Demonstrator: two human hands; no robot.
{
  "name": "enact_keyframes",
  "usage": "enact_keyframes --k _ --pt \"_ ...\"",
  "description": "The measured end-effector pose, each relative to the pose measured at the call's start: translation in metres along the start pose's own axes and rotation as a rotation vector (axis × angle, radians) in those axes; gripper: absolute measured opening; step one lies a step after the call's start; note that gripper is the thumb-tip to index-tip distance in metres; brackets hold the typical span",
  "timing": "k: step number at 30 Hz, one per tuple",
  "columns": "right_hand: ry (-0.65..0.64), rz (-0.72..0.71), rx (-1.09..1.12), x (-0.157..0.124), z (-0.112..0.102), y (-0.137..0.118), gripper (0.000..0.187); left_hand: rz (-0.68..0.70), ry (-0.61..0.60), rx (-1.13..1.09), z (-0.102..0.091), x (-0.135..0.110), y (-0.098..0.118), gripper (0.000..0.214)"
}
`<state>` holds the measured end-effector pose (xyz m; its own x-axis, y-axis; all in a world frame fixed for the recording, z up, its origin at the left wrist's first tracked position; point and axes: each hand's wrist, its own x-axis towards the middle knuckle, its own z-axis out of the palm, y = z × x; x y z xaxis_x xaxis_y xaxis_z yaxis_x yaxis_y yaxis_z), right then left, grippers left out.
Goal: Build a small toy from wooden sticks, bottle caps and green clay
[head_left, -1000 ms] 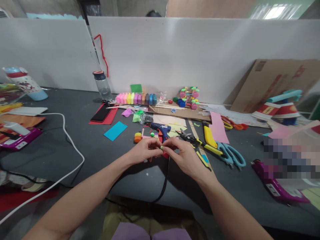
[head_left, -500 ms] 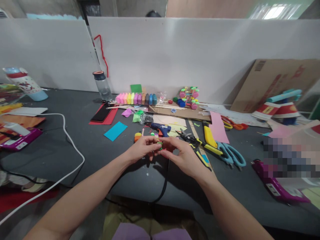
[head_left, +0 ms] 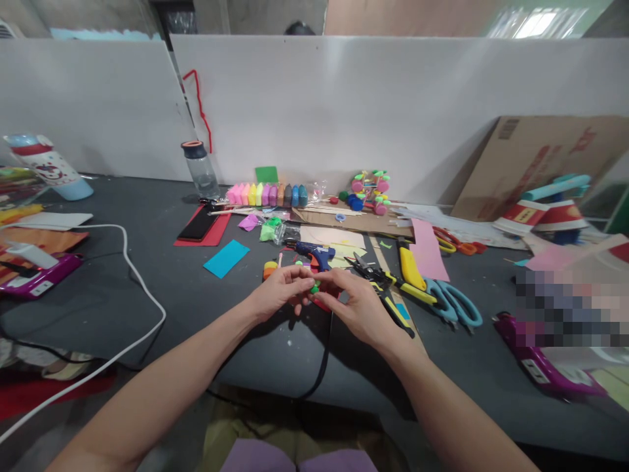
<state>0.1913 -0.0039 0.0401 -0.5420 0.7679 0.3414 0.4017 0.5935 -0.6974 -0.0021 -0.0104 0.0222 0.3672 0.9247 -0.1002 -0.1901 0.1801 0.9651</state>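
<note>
My left hand (head_left: 279, 293) and my right hand (head_left: 354, 303) meet over the dark table, fingertips pinched together on a small green clay ball (head_left: 314, 286). Both hands are closed on it. A bit of red material (head_left: 322, 305) shows under the fingers. Just behind the hands lies a blue glue gun (head_left: 314, 253), its black cord (head_left: 323, 362) running toward me over the table edge. An orange and yellow clay piece (head_left: 270, 269) sits to the left of the gun.
Blue-handled scissors (head_left: 452, 303), a yellow knife (head_left: 409, 269) and pliers (head_left: 369, 269) lie right of the hands. A row of coloured clay blocks (head_left: 268, 194), a bottle (head_left: 201, 168), a phone (head_left: 198, 224), blue paper (head_left: 227, 257) and a white cable (head_left: 132, 275) are also on the table.
The hands have shifted slightly up and away from me, and the fingers have closed tighter round the green ball. Nothing else on the table moved.
</note>
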Motion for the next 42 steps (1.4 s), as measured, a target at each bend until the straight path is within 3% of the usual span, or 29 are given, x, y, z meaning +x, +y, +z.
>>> enact_keyframes --k 15,35,42 --pt "0.068 0.058 0.198 0.001 0.01 -0.003 0.011 0.04 -0.022 0.035 0.0 -0.001 0.0 0.04" --pt "0.081 0.112 0.319 0.002 0.012 -0.005 0.023 0.014 -0.016 -0.044 -0.001 -0.001 0.002 0.041" --pt "0.094 0.142 0.35 0.003 0.008 -0.005 0.019 -0.01 -0.075 -0.017 -0.002 -0.002 0.0 0.037"
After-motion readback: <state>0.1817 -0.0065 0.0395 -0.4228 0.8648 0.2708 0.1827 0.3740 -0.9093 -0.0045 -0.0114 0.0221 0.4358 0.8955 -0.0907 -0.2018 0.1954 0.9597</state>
